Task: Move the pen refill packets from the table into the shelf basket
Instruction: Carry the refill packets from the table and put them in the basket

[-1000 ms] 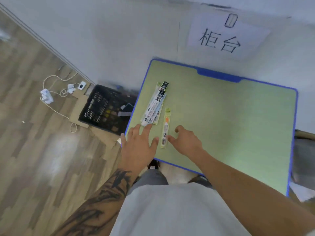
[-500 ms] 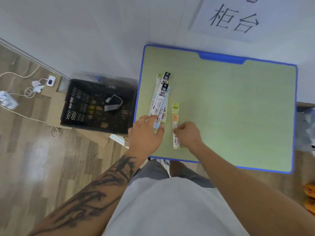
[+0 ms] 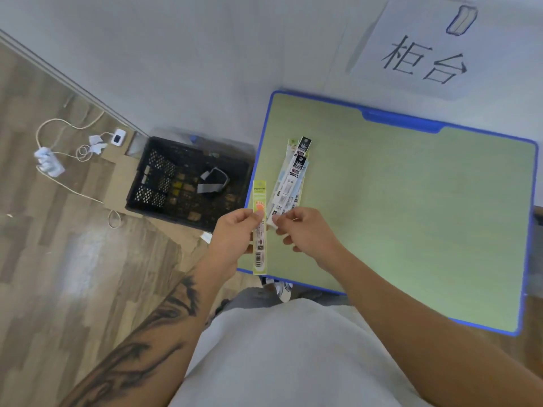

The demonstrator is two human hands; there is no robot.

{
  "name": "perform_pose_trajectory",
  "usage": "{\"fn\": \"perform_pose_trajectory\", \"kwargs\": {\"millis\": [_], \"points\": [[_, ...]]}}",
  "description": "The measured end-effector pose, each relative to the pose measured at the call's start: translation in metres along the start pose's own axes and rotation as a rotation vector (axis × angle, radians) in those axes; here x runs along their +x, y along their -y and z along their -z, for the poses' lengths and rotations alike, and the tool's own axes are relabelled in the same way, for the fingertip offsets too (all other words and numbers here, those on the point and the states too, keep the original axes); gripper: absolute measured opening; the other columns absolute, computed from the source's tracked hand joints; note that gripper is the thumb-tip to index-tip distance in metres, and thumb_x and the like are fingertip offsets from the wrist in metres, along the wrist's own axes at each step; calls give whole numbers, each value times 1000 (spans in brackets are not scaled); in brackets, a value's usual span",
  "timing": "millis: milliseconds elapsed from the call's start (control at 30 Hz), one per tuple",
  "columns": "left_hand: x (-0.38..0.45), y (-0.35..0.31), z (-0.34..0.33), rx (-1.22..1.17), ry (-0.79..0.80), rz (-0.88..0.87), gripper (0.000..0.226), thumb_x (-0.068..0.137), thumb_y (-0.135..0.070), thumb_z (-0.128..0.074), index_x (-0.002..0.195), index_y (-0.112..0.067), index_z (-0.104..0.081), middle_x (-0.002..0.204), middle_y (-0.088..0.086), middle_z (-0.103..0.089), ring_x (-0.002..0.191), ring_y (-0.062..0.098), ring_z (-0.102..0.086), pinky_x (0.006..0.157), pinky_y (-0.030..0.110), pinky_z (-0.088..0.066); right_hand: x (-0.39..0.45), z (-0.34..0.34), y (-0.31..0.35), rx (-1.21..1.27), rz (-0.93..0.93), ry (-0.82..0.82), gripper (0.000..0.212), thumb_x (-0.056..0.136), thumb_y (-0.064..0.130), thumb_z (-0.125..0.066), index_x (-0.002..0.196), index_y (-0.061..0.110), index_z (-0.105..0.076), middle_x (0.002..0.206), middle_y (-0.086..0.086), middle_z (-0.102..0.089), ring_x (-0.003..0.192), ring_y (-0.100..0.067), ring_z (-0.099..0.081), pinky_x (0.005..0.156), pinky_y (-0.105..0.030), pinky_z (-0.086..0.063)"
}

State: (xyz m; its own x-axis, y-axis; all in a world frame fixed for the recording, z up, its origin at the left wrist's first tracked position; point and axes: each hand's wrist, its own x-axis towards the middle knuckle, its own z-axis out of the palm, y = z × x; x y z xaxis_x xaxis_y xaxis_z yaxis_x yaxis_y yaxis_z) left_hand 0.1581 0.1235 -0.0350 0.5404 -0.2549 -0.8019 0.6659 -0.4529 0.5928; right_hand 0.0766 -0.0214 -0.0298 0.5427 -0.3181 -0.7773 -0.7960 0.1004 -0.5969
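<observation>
1. A white power strip lies on the wood floor at far left, with its cable looping past a small white adapter.
2. A black lattice crate stands on the floor just beside the table's left edge. A grey strap-like item lies inside it.
3. My left hand pinches the yellow-green refill packet near its middle, thumb on the face. The packet is upright in view and lifted over the table's near-left corner.
4. The remaining refill packets, white with black tops, overlap in a fan near the left edge of the green, blue-rimmed table.
5. My right hand has its grip pressed on the lower ends of that fan, fingers curled. I cannot tell whether the fan is lifted or flat on the table.
6. A paper sign with two handwritten characters is fixed to the wall above the table.
</observation>
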Motion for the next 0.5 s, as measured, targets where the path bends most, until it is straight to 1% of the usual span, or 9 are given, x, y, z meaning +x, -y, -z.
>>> {"fn": "perform_pose_trajectory", "kwargs": {"millis": [100,167,200,233,300,333,433,500], "points": [[0,8,10,5,-72,45,29,100,-37,-66,74,-26,-75,85,10,-75,80,28,-60,77,46,-49,47,2,9,-239,-15,-162,39,93,58,-64,91,19,-63,92,1,-72,86,-20,-68,73,-34,-53],[-2,12,13,11,-93,71,30,101,-36,-65,75,-26,-75,89,12,-77,80,28,-64,77,46,-51,68,0,14,-342,-46,-208,47,89,65,-61,103,21,-65,99,1,-71,91,-23,-68,78,-36,-55],[-3,15,14,5,-96,76,28,101,-36,-65,77,-24,-74,92,12,-78,80,28,-66,77,46,-52,75,-2,16,-386,-58,-218,48,89,64,-62,109,21,-66,102,1,-70,93,-25,-67,79,-37,-54],[-3,17,14,0,-97,79,27,101,-36,-65,81,-22,-73,93,12,-78,79,27,-68,76,46,-53,78,-3,16,-436,-71,-226,44,90,59,-63,112,21,-65,103,1,-68,94,-26,-66,79,-36,-51],[-5,20,13,8,-103,84,27,101,-39,-65,89,-16,-72,94,10,-79,78,24,-70,75,44,-55,79,-5,14,-504,-89,-232,29,94,45,-65,110,20,-64,104,-1,-65,93,-28,-63,77,-34,-46],[-5,21,12,16,-102,86,29,101,-41,-65,89,-15,-72,93,10,-79,78,25,-70,75,44,-55,79,-5,10,-504,-98,-230,25,94,40,-65,108,19,-64,105,-2,-66,93,-28,-64,76,-34,-46],[-5,19,5,40,-93,87,29,99,-42,-67,85,-17,-74,95,16,-77,79,27,-65,74,45,-52,77,2,-9,-397,-140,-203,24,92,37,-67,105,17,-63,105,-4,-68,96,-30,-67,78,-36,-51],[-3,14,-1,67,-87,82,27,98,-42,-68,86,-19,-74,97,17,-76,78,27,-63,74,45,-51,75,9,-22,-328,-152,-195,20,91,35,-68,95,17,-61,101,-7,-69,94,-31,-67,75,-35,-52]]}}
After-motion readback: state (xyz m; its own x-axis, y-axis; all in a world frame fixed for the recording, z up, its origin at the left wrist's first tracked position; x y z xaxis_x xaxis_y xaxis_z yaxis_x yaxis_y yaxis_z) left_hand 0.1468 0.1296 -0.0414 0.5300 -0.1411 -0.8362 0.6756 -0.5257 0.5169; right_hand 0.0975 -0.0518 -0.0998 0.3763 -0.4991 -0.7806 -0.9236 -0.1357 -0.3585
